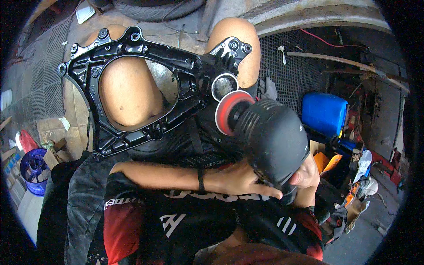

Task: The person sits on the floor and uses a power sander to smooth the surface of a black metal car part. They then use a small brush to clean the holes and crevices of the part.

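Observation:
A glossy black cast-metal motorcycle frame part (149,54) lies across my bare knees, with a large oval opening and several bolt bosses along its edge. My left hand (238,180) grips the lower side of a black power polisher (275,129). My right hand (306,174) is wrapped around the polisher's rear end, its thumb in view. The red pad (232,111) with a pale rim looks blurred and meets, or nearly meets, the lower edge of the round bore (225,86) at the part's right end. The fingers beneath the tool are partly hidden.
A blue plastic container (324,112) stands at the right, above an orange carton (326,161) and cluttered items. Black grid matting (294,73) lies beyond my knee. At the left are a purple bucket (34,188) and a red object (28,140). A tyre (152,11) lies at the top.

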Action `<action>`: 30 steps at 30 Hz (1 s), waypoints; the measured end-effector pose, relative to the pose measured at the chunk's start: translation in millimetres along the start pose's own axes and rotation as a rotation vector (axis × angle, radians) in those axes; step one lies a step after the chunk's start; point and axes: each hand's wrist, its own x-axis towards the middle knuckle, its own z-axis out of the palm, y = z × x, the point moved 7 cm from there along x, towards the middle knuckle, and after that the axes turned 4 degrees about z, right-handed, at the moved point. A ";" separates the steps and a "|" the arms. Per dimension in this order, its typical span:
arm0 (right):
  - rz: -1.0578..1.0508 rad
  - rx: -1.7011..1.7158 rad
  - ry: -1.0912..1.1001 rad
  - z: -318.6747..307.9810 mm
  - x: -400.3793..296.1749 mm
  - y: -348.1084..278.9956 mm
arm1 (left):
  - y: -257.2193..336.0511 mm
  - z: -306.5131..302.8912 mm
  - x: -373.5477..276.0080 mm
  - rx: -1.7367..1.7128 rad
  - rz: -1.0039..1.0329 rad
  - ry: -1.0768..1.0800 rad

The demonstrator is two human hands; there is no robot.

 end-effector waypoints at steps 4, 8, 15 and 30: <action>-0.004 0.064 -0.021 -2.7 5.2 1.3 | -3.9 0.2 1.1 -0.034 -0.039 -0.020; -0.002 0.085 -0.016 0.1 4.7 0.6 | -2.5 -2.3 0.2 0.059 0.007 0.022; 0.184 0.158 0.096 -22.3 -20.4 19.9 | -7.1 6.9 13.6 0.056 0.124 0.028; -0.071 -0.039 -0.089 0.6 2.2 5.3 | -10.7 6.0 -6.6 -0.125 -0.026 -0.075</action>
